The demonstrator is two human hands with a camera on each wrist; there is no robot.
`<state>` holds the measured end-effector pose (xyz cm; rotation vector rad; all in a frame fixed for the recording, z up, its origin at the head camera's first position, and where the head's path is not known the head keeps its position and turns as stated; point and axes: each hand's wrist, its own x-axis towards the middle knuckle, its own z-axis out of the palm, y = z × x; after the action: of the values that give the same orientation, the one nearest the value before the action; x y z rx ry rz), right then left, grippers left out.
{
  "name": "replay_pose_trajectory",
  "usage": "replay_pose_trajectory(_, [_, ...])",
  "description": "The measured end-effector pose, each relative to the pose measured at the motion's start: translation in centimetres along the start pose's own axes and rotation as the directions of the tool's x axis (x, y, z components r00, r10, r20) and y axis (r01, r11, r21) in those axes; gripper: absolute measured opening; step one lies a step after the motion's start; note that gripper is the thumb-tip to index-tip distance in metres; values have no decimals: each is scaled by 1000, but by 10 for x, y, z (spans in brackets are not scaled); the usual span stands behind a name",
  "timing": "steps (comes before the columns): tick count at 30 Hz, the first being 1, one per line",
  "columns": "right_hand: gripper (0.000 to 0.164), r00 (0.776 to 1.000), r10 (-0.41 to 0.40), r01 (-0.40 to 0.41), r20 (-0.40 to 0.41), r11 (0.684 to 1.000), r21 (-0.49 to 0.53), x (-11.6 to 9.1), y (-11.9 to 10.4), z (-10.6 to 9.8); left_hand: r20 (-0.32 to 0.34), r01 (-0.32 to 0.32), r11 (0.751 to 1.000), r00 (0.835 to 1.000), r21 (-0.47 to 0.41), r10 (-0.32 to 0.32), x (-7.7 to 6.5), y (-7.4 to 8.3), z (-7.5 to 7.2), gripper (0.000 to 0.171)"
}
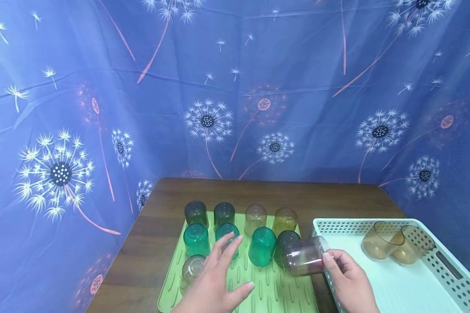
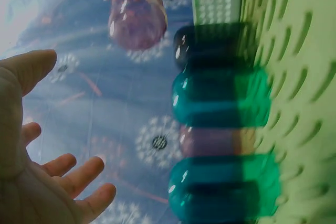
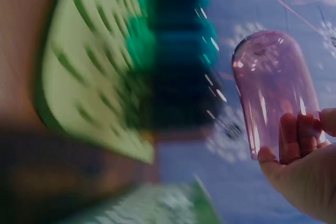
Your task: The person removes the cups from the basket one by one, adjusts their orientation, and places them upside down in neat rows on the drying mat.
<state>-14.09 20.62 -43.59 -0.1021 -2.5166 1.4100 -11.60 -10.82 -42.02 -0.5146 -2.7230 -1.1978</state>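
Note:
My right hand (image 1: 350,280) grips a see-through pinkish-purple glass (image 1: 302,258) near its rim, fingers and thumb round that end. The glass lies sideways in the air between the green mat (image 1: 266,295) and the tray, its base pointing left; in the right wrist view the pink glass (image 3: 275,87) shows whole. Over the front of the mat, my left hand (image 1: 217,278) has its fingers spread and holds nothing. Close beside it stand a pale glass (image 1: 192,271) and a green glass (image 1: 227,230), the latter partly hidden by its fingertips.
Upside-down glasses stand in rows on the mat: dark ones (image 1: 196,213), a pink one (image 1: 255,219), a yellow one (image 1: 285,219) and green ones (image 1: 262,247). At right, a pale perforated tray (image 1: 395,289) holds two amber glasses (image 1: 380,241). A patterned blue cloth (image 1: 235,108) hangs behind the wooden table (image 1: 133,269).

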Motion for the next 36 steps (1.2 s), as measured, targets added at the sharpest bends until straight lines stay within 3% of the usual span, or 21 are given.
replay_pose_trajectory(3, [26,990,75,-101,121,968,229,-8,5,20,60,-29,999,998,-26,30,0,3,10,90])
replay_pose_trajectory(5, [27,968,96,-183,231,901,393,-13,9,32,84,-80,996,993,-28,82,0,3,18,90])
replay_pose_trajectory(8, [27,904,41,-307,425,754,581,-17,17,43,90,-184,983,979,-4,184,0,1,29,89])
replay_pose_trajectory(11, [29,813,-68,-408,578,642,649,-19,21,49,75,-253,967,965,20,251,0,0,37,86])
replay_pose_trajectory(13, [29,769,-106,-462,630,589,663,-20,22,53,53,-282,959,958,29,281,0,-1,40,82])
replay_pose_trajectory(15, [28,750,-97,-498,654,567,656,-21,21,55,25,-307,951,952,43,306,-1,-2,42,77])
replay_pose_trajectory(17, [25,755,-48,-515,654,574,637,-22,19,57,10,-320,946,947,48,320,-1,-2,42,71])
replay_pose_trajectory(21, [17,812,106,-489,575,662,568,-23,15,56,12,-314,948,949,43,314,2,-3,35,62])
replay_pose_trajectory(23, [15,836,176,-477,520,703,527,-21,13,52,37,-270,961,963,55,268,3,-2,28,59])
replay_pose_trajectory(26, [13,865,194,-438,462,742,508,-19,12,46,71,-193,974,980,122,185,4,-1,17,60])
replay_pose_trajectory(31, [11,878,152,-393,454,769,504,-16,14,38,121,-84,956,991,280,51,7,-1,10,63])
replay_pose_trajectory(36, [12,871,196,-404,451,809,428,-17,12,38,111,-59,925,994,376,18,8,-8,12,63])
